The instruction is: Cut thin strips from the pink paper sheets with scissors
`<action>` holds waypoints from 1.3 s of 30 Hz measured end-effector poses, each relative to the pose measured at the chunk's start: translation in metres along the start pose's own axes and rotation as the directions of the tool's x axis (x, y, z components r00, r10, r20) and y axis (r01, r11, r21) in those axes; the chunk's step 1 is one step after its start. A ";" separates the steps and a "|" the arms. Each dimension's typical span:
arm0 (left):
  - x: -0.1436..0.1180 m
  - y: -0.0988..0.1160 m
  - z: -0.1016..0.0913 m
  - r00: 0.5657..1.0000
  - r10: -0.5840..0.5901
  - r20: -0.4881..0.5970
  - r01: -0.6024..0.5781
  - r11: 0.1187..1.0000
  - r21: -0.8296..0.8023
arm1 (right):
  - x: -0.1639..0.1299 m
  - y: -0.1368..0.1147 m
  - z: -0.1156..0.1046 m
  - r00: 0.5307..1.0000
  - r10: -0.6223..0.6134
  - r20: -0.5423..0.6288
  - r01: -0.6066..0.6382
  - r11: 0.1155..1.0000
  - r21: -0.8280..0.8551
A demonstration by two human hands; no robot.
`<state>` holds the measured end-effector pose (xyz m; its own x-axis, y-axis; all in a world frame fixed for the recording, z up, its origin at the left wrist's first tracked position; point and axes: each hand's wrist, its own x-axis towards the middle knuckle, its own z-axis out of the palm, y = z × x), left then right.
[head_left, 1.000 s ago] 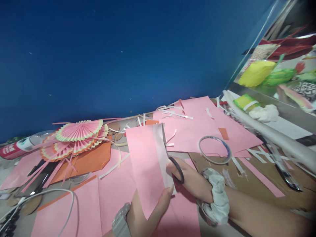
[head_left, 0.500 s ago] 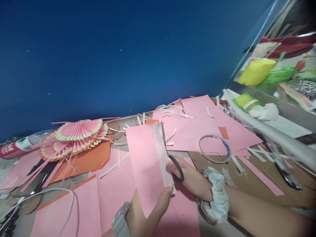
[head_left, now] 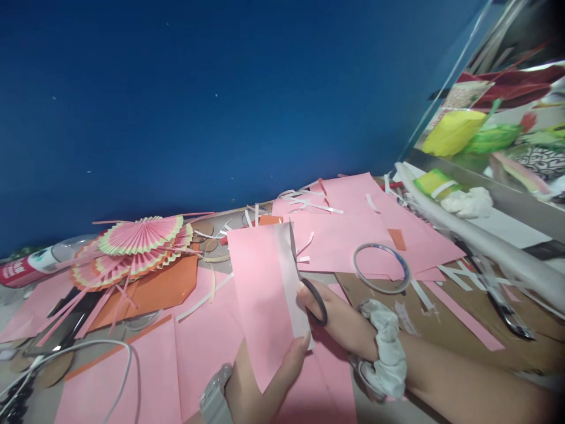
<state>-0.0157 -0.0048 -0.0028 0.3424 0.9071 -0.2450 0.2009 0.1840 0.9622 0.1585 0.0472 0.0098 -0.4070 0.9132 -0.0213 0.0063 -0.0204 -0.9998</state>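
My left hand (head_left: 260, 383), a pale watch on its wrist, pinches the lower edge of a pink paper sheet (head_left: 260, 294) held upright above the table. My right hand (head_left: 342, 321), with a white scrunchie on the wrist, grips black-handled scissors (head_left: 309, 288) whose blades run up along the sheet's paler right-hand strip. The blades are mostly hidden behind the paper.
Pink sheets (head_left: 353, 235) and paper trimmings cover the table. Folded pink and yellow paper fans (head_left: 136, 241) lie at the left on orange paper (head_left: 163, 285). A tape ring (head_left: 382, 268) sits right of the scissors. A white cable (head_left: 88, 353) loops at the lower left. A blue wall stands behind.
Hardly anything has changed: both hands keep their hold on the paper and scissors, and the view has shifted only slightly.
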 end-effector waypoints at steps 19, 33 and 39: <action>0.000 0.006 0.002 1.000 -0.010 -0.001 0.010 1.000 0.002 | -0.001 -0.006 0.001 1.000 -0.017 -0.015 0.017 1.000 -0.007; 0.000 0.010 0.003 1.000 -0.005 -0.027 0.005 1.000 -0.012 | -0.001 -0.005 0.001 0.997 -0.003 -0.074 0.002 1.000 -0.023; 0.000 0.011 0.004 0.999 0.049 0.004 -0.049 0.999 -0.009 | -0.003 -0.005 0.002 0.998 0.018 -0.058 -0.018 1.000 0.007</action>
<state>-0.0098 -0.0039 0.0069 0.3554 0.9136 -0.1975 0.1755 0.1423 0.9741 0.1574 0.0440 0.0148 -0.3532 0.9347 -0.0395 0.0069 -0.0396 -0.9992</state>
